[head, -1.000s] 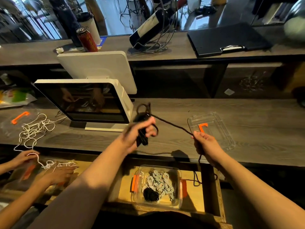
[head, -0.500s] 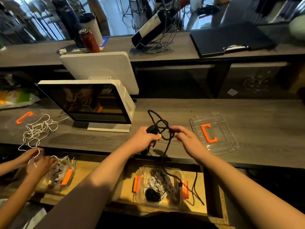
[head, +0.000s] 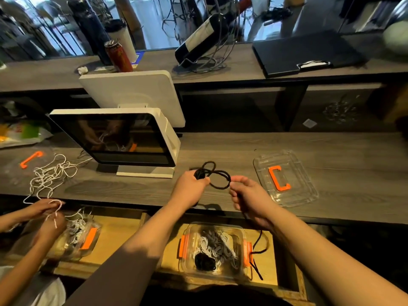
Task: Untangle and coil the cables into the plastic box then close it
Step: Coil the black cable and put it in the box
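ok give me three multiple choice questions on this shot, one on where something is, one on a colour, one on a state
1. Where is the clear lid?
A. on the counter, to the right of the hands
B. on the plastic box
C. in the left hand

2. What colour is the cable being coiled?
A. white
B. black
C. orange

3. What state is the plastic box in?
A. shut and latched
B. open and empty
C. open with cables inside

Answers:
1 A, it lies flat on the counter beside the right hand.
2 B, the loops between the left hand and the right hand are black.
3 C, it has no lid on and white and black coils show inside.
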The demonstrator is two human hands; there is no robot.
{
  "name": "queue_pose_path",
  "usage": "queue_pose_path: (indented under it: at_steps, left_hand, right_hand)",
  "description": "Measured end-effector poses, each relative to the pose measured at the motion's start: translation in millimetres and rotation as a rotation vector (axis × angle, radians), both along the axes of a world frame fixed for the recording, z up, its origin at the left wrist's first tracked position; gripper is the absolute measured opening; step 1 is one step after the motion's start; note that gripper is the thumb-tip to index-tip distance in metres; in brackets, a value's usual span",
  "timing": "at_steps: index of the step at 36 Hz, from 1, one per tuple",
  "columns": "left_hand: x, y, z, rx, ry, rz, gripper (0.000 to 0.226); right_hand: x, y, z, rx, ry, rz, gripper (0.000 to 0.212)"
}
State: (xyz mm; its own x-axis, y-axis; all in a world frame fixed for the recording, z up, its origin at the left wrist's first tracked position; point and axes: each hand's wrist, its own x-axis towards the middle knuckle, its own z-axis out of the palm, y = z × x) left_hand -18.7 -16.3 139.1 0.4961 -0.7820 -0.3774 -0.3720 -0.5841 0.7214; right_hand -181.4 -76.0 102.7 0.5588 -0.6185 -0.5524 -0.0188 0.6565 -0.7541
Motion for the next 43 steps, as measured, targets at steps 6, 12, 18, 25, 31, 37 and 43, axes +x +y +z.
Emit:
queue_pose_path:
  at_steps: [6,12,18,25,31,37,43]
  left_hand:
    - [31.3,6.8,-1.6,0.063,0.011,0.072,0.016]
    - [43.1,9.1,-8.3,0.001,0.024,0.190,0.018]
    - [94.1,17.2,-5.0,-0.076,0.151,0.465,0.016]
    - [75.0,20.7,-0.8,-0.019,0.238,0.079,0.017]
    - [40.5,14.1,6.2,0.062,0.229,-0.151,0.012]
    - [19.0,12.0,15.7,0.086,0.499,-0.322,0.009]
    - [14.5,6.7,17.2,-0.268,0.952,0.049,0.027]
  right_hand:
    - [-29.9,-22.8,-19.6,-0.639,0.567,0.058,0.012]
    - [-56.7,-40.1,-36.1,-0.775,0.719,0.024,0.009]
    - [-101.3,-64.9,-50.8,-0.582,0.788,-0.254,0.011]
    - [-84.1,-48.3,-70.2,-0.512,0.761,0.198,0.015]
    - [-33.1,-26.1,-29.5,-0.770,0.624,0.164,0.039]
    - [11.0,3.1,25.3,-0.872,0.172,0.222,0.030]
    - [24.4,17.2,21.4,-0.597,0.129,0.203,0.036]
